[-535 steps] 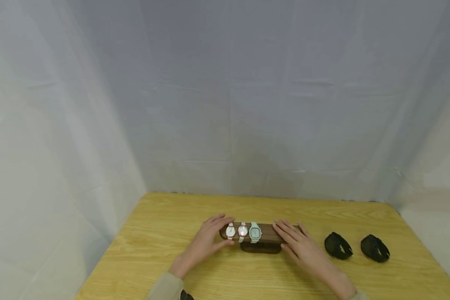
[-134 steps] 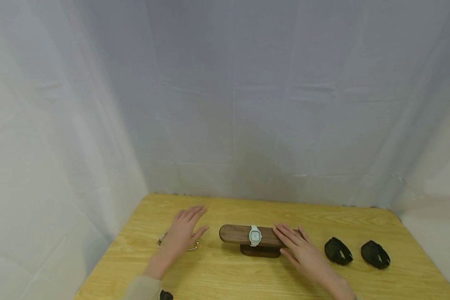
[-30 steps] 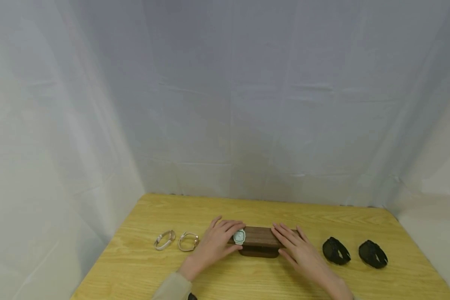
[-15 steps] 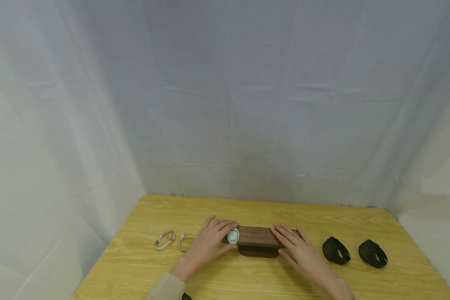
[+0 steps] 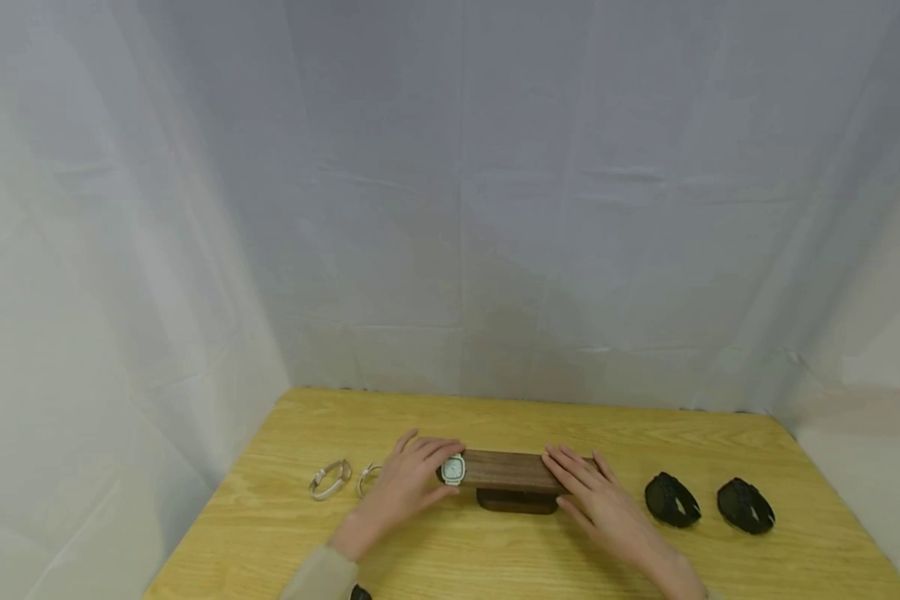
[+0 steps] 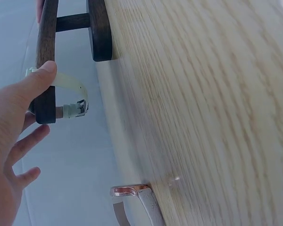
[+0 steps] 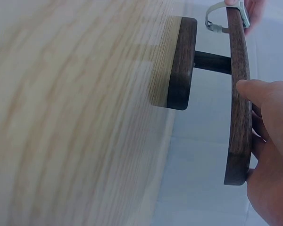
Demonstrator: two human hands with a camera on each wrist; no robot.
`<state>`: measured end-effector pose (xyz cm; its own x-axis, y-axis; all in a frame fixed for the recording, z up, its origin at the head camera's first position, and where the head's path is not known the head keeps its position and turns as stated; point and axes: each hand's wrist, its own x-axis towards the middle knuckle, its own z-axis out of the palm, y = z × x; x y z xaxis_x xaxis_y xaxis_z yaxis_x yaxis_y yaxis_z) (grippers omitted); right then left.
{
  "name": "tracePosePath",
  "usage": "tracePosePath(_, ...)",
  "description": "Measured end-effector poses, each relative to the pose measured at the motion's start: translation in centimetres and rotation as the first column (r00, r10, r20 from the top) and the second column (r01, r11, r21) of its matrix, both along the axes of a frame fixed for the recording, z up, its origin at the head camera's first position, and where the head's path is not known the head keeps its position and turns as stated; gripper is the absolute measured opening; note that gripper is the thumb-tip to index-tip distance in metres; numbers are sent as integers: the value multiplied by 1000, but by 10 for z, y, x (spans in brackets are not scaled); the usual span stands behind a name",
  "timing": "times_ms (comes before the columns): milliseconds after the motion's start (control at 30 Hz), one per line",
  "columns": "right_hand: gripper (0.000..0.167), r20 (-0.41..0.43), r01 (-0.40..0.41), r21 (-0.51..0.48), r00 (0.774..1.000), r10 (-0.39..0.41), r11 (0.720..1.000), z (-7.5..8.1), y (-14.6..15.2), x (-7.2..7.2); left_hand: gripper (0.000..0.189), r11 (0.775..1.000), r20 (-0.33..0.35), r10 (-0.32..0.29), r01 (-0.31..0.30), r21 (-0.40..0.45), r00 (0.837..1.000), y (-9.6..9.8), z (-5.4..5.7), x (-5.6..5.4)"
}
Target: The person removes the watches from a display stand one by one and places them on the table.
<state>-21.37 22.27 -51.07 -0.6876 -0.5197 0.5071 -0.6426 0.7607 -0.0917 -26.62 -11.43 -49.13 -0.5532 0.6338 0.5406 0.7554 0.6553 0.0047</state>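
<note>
A dark wooden watch stand [image 5: 504, 471], a bar on a post and base, stands on the table. Near the bar's left end a mint-green square-faced watch [image 5: 453, 469] is looped around it. My left hand [image 5: 397, 487] pinches this watch between thumb and fingers; its buckled strap [image 6: 71, 84] hangs below the bar in the left wrist view. Toward the other end, my right hand [image 5: 600, 504] grips the bar, thumb in front and fingers behind. Two pale-strapped watches lie at the left: one watch [image 5: 330, 480] fully visible, the other watch [image 5: 370, 478] partly behind my left hand.
Two black looped bands [image 5: 672, 500] lie apart to the right of the stand, beyond my right hand. The yellowish wooden table [image 5: 495, 554] is bounded at the back and sides by hanging pale sheets [image 5: 450, 250].
Two pale watches have come off the stand onto the table's left side. My left hand has since slid the mint-green watch leftward along the bar. The right hand stays in place.
</note>
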Motion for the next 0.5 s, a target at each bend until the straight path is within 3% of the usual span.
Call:
tracePosePath(300,74,-2,-5,7,1000,5,1000,1,-1,-1,65,1000,10,5,-5,10,1000,-10,1,0)
tracePosePath(500,74,-1,-2,12,1000,2,1000,2,-1,-1,65,999,15,47,-48,17,999,-21,1,-1)
